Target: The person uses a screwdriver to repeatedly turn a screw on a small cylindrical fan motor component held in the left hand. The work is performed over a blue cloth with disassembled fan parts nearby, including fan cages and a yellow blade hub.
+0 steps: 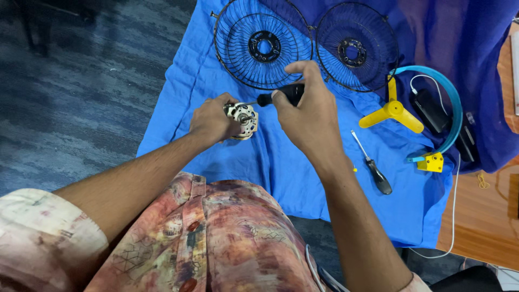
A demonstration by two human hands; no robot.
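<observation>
Over the blue cloth (227, 157), mid-air just above the person's lap: left hand (212, 121) is wrapped shut around a small silver fan motor (242, 120), face plate turned toward the right hand. Right hand (307, 111) is closed on the black handle of a screwdriver (281, 97), shaft level, tip at the motor's face. Whether the tip sits in a screw, can't tell.

Cloth edges: left edge runs down diagonally beside the left forearm, grey carpet (81, 92) beyond it. Right edge hangs down over the wooden table (476, 216) edge. Near edge drops just ahead of the person's patterned shirt.

Behind the hands, two black wire fan guards (259, 46) (354, 48) lie flat side by side, rims touching. The right hand's knuckles sit just in front of where they meet, little slack there.

Right of the right forearm: a second screwdriver (372, 165) lies loose on the cloth, near the wrist but apart. Further right a yellow three-blade part (393, 111), a curved blue bracket (451, 103) with a yellow end block and a black box, all well apart from the hands.

Open cloth: the patch below the motor, between the forearms, and the strip left of the left hand up to the cloth edge.
</observation>
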